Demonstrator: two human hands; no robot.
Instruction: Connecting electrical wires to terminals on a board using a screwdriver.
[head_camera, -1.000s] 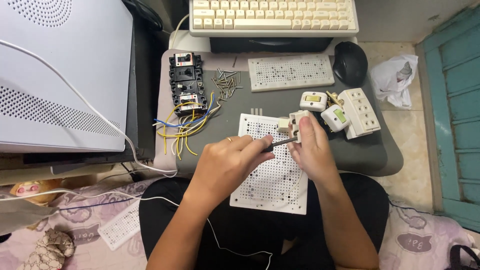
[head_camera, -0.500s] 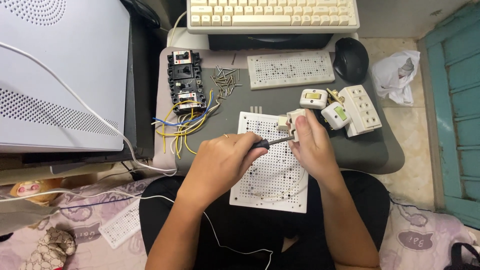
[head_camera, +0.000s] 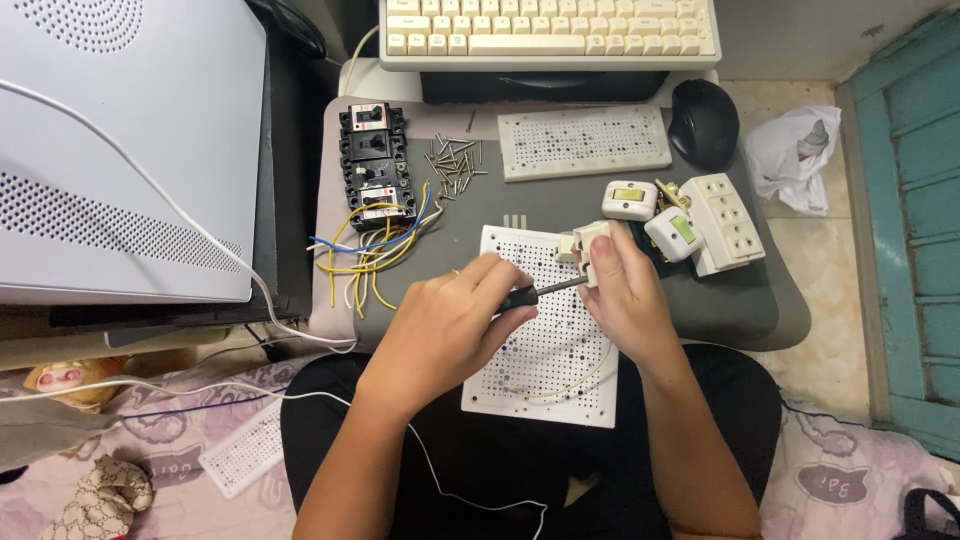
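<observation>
Barely shifted since half a second ago: left hand (head_camera: 445, 325) drawn a touch lower and nearer the body, screwdriver (head_camera: 535, 293) kept level, right hand (head_camera: 625, 290) held in place on the same part.

Head view, looking straight down over a grey lap desk (head_camera: 720, 320). Left hand closed around the black handle of the screwdriver, fingers curled tight, shaft pointing right. Right hand clamped on a small white socket part (head_camera: 590, 245), thumb and fingers pinching it, tip of the screwdriver meeting its lower edge. Both hands over a white perforated board (head_camera: 545, 370) lying partly on the desk and partly on the lap, a thin pale wire curving across its lower half.

Further back on the desk: a second white perforated board (head_camera: 585, 142), a scatter of small screws (head_camera: 455, 165) just beside it, and a black breaker block (head_camera: 372, 165) with yellow, blue and white wires (head_camera: 365, 255) spilling from its lower end. To the right of the hands, a white switch with a yellow key (head_camera: 630, 198), a white switch with a green key (head_camera: 672, 233) and a white multi-socket plate (head_camera: 728, 222), close together. Beyond the desk, a cream keyboard (head_camera: 550, 30) and a black mouse (head_camera: 704, 122). At left, a large white perforated casing (head_camera: 120, 140) with a white cable across it. On the tiled floor at right, a crumpled white plastic bag (head_camera: 795, 150).
</observation>
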